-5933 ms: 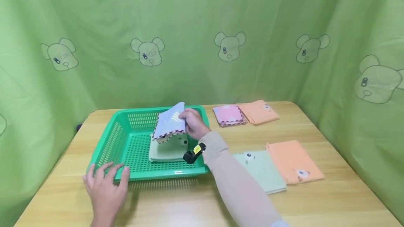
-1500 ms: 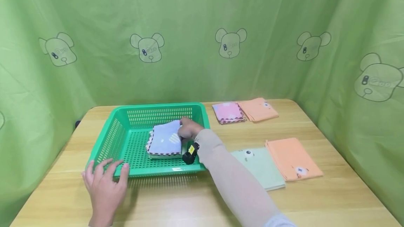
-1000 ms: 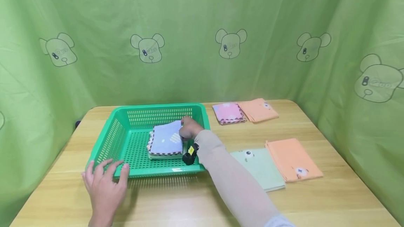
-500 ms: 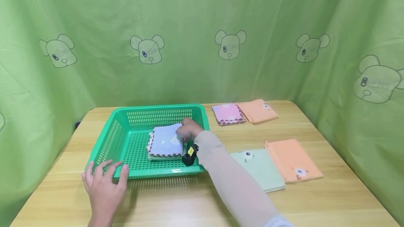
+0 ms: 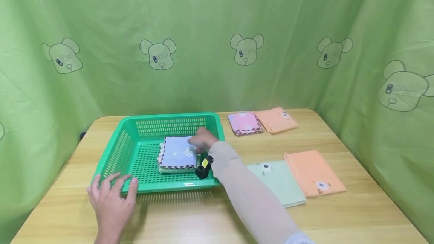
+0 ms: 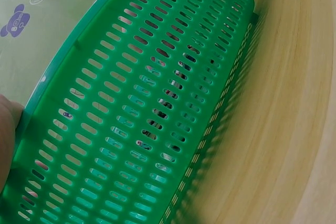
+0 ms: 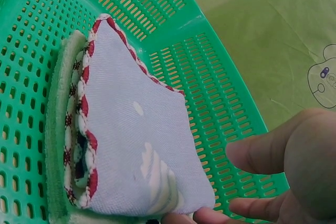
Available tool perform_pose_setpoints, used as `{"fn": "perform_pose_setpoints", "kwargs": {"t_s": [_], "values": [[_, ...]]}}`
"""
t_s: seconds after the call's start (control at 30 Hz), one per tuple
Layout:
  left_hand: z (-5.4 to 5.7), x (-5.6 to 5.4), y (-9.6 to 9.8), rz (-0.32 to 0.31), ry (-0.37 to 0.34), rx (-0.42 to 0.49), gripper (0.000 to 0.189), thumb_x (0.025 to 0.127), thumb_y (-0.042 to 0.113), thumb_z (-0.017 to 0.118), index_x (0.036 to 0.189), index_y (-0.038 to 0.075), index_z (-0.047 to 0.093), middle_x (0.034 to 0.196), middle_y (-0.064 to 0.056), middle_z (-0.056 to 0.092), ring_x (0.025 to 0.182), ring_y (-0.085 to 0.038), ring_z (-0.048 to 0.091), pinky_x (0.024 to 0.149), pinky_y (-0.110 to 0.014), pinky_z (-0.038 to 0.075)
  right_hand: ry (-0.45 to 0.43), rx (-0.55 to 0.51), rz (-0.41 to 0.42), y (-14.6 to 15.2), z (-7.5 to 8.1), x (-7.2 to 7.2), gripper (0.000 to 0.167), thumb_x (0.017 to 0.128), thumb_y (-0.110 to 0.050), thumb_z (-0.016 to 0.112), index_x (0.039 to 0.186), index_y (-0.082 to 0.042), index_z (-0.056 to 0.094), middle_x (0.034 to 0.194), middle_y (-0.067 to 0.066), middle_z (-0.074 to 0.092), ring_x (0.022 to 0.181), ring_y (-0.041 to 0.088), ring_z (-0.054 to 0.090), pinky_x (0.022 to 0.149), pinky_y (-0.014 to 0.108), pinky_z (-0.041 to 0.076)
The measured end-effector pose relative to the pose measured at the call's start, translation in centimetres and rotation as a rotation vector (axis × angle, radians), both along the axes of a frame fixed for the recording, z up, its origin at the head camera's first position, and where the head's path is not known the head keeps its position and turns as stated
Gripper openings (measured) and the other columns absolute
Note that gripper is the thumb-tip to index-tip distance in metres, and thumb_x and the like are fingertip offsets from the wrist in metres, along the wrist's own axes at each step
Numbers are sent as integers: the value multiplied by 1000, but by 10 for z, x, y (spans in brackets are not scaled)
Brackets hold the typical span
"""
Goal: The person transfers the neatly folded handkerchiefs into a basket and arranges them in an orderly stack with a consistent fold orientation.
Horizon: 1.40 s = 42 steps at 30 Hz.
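Observation:
In the head view, a green plastic basket [image 5: 176,185] stands on the table. A folded pale blue towel [image 5: 176,153] with a red-and-white stitched edge lies inside, on top of a folded light green towel [image 7: 59,129]. My right hand [image 5: 204,139] is over the stack's right edge. From the right wrist, its thumb [image 7: 257,153] stands clear of the cloth, while fingertips touch or nearly touch the blue towel's lower edge. My left hand [image 5: 113,202] rests with spread fingers on the basket's front left corner; the left wrist view shows only one digit [image 6: 8,124] at the rim.
Right of the basket lie a pink folded towel [image 5: 244,122], an orange one [image 5: 276,119], a light green one [image 5: 278,182] partly behind my right forearm, and another orange one [image 5: 315,172]. A green curtain [image 5: 203,18] hangs behind the wooden table [image 5: 190,221].
The blue towel, held raised over the basket at first, now lies flat on the green towel. My right hand's grip on its edge has loosened. The left hand stays at the corner.

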<state>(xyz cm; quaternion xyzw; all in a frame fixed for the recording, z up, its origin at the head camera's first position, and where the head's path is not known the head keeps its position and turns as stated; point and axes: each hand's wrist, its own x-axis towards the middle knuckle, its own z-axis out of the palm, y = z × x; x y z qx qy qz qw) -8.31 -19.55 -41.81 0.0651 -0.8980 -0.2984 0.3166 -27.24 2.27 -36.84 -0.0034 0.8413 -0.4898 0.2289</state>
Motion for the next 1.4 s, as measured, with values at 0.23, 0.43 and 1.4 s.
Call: {"fn": "perform_pose_setpoints", "kwargs": {"t_s": [0.23,0.43,1.4], "values": [[-1,0,0,-1,-1,1,33,91,31,62,100,1,69,121,-27,56,137,-48,19,107,-70,-5,-12,-7,23,1,1,1,44,93,-12,62,129,9,45,130,22,48,96,30,55,79,39,56],[-1,0,-1,-1,8,-2,33,90,32,62,100,1,69,120,-27,56,137,-48,19,107,-70,-5,-41,-32,65,1,0,3,64,95,-15,60,146,7,28,151,23,31,112,40,54,80,42,56],[-3,-1,-1,-4,40,2,32,90,31,63,99,1,70,119,-28,57,136,-50,20,106,-70,-6,42,-45,-47,-2,4,2,57,96,-22,59,145,-3,35,141,17,44,94,23,56,90,44,51]]}}
